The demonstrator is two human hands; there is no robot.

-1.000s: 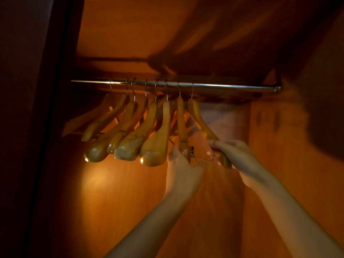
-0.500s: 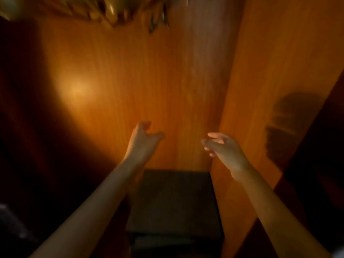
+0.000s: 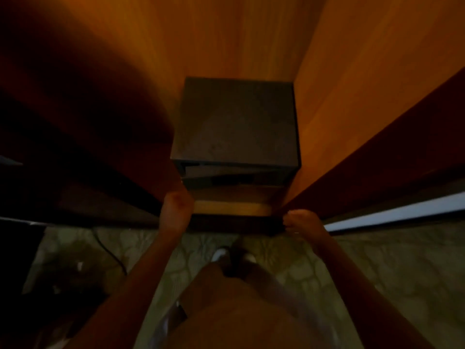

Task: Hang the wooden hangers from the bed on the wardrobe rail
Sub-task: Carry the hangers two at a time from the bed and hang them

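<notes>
I look straight down into the bottom of the wardrobe (image 3: pixel 226 46). The rail and the wooden hangers are out of view above. My left hand (image 3: pixel 175 210) hangs low at the wardrobe's front edge with its fingers curled in and nothing in it. My right hand (image 3: pixel 300 221) is at the same height by the right door edge, fingers also curled, holding nothing. The picture is dark and blurred.
A dark box-like safe (image 3: pixel 236 122) stands on the wardrobe floor against the right wall. The right wardrobe door (image 3: pixel 377 157) stands open beside my right hand. Patterned floor (image 3: pixel 377 268) lies below, with a dark cable (image 3: pixel 110 253) at the left and my feet (image 3: pixel 234 255) between the arms.
My view has swung down from the rail and hangers to the wardrobe floor. Both hands let go of the hangers, dropped low and curled shut.
</notes>
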